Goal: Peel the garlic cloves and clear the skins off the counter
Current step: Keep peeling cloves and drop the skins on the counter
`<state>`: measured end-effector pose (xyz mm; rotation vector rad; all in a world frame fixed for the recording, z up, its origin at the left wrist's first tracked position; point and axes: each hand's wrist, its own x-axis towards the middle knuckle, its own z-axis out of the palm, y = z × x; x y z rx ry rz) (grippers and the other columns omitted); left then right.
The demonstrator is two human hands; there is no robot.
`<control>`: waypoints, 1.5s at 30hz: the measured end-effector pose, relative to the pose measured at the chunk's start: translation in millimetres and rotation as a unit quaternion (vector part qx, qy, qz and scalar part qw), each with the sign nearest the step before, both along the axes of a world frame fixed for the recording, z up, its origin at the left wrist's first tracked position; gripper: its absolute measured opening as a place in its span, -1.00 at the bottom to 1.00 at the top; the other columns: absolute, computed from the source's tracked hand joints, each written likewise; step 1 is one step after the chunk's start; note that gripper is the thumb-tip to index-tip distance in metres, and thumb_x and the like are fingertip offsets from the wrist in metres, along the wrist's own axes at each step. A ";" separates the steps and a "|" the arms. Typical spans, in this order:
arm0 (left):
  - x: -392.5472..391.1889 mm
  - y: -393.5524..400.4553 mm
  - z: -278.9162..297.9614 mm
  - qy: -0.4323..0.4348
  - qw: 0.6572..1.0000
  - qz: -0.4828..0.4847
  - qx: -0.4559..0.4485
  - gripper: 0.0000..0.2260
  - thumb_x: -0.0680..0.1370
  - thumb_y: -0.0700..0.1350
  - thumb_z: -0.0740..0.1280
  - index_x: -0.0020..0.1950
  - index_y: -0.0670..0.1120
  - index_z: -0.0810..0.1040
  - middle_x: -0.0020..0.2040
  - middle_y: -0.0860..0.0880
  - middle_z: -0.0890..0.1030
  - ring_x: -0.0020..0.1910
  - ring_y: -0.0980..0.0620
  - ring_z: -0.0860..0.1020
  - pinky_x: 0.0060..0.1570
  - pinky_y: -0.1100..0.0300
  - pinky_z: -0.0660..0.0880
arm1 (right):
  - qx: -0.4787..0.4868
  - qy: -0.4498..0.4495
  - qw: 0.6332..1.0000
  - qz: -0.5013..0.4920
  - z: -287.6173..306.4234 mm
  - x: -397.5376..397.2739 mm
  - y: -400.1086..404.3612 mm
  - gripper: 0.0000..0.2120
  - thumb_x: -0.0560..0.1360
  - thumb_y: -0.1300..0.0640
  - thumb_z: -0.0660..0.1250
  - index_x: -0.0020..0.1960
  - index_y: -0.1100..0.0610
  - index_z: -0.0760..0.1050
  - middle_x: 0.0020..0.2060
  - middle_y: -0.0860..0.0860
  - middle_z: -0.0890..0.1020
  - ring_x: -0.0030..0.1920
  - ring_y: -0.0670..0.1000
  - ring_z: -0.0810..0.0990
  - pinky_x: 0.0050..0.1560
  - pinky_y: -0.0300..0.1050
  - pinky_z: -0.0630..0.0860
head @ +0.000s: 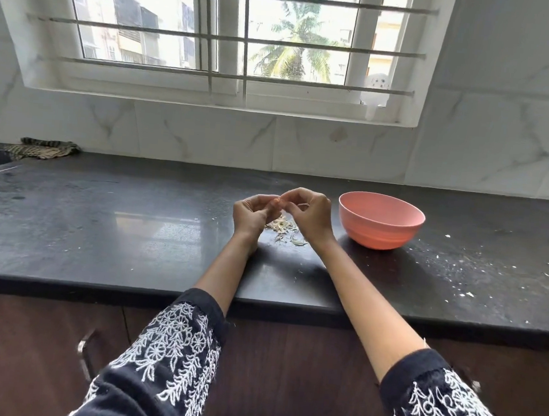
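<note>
Kitchen, barred window (228,34) over a marble-tile backsplash, black stone counter (99,225) running full width. Both hands are raised just above the counter, mid-frame, fingertips meeting.

Left hand (253,213): fingers curled, thumb and fingertips pinching a garlic clove (277,201). Only a small pale, pinkish-tan bit of the clove shows between the fingers (too small to tell how much skin is on it). Right hand (309,216): fingers also curled, pinching at the same clove from the other side; a thin pale sliver, likely skin, sticks out near its fingers.

Skins (281,225): a loose pile of dry, papery, cream-to-tan flakes on the counter directly under the hands, partly hidden by them. One pale curved piece (298,241) lies just in front of the pile; cannot tell if clove or skin.

Pink bowl (380,224): upright, just right of the right hand, not touching it. Contents not visible from this angle.

White specks (474,258) are scattered over the right part of the counter. Striped cloth (44,149) sits at the far left by the wall. Dark sleeves with white floral embroidery, brown cabinets below the counter edge.
</note>
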<state>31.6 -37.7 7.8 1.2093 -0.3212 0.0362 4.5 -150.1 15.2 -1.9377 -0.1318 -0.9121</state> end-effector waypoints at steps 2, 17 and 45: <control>-0.3 0.1 0.8 0.002 1.000 -0.003 -0.014 -0.91 0.48 -0.34 0.36 -0.20 -0.20 0.57 -0.43 0.05 0.64 -0.38 0.16 0.61 -0.24 0.33 0.58 | 0.009 0.001 1.000 0.005 2.0 -1.4 1.3 -0.95 0.38 0.27 0.46 -0.15 0.20 0.64 -0.33 -0.02 0.64 -0.36 -0.27 0.57 -0.20 -0.26 0.52; -2.3 0.4 0.4 -0.006 0.999 -0.036 -0.036 -0.89 0.50 -0.34 0.32 -0.22 -0.20 0.54 -0.43 0.03 0.64 -0.38 0.15 0.62 -0.24 0.34 0.57 | 0.085 0.015 0.995 0.048 3.8 -7.2 0.9 -0.87 0.31 0.17 0.54 -0.30 0.06 0.59 -0.38 -0.03 0.62 -0.31 -0.08 0.57 -0.16 -0.06 0.52; 2.7 0.0 2.0 0.132 0.983 -0.045 -0.122 -0.91 0.54 -0.30 0.28 -0.17 -0.23 0.50 -0.34 -0.06 0.63 -0.40 0.09 0.62 -0.27 0.30 0.60 | -0.107 0.035 0.994 -0.003 -4.0 6.4 -1.5 -0.98 0.45 0.34 0.32 -0.16 0.29 0.51 -0.23 0.08 0.49 -0.21 0.00 0.41 -0.24 -0.45 0.28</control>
